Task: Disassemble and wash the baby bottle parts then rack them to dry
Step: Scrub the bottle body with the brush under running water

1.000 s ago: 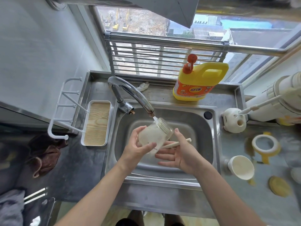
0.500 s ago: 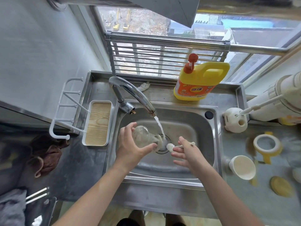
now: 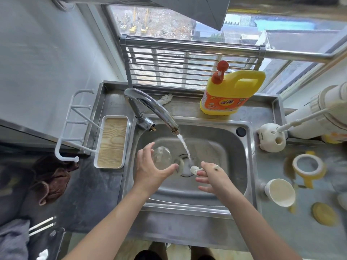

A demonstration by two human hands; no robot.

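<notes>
Now the left hand (image 3: 150,171) grips the bottle body (image 3: 162,157), tipped mouth-down above the drain at the middle of the sink (image 3: 216,132). The right hand (image 3: 212,175) pinches a brush (image 3: 193,169) under the tap stream (image 3: 185,147). Best to rinse the bristles through and hold the bottle tilted so it drains.

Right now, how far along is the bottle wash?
Done: disassembly; the handled ring and white cup lie apart on the counter. In hand: the left hand grips the clear bottle body over the sink, the right hand holds the small brush under the tap stream. Left: racking everything on the peg rack.
</notes>
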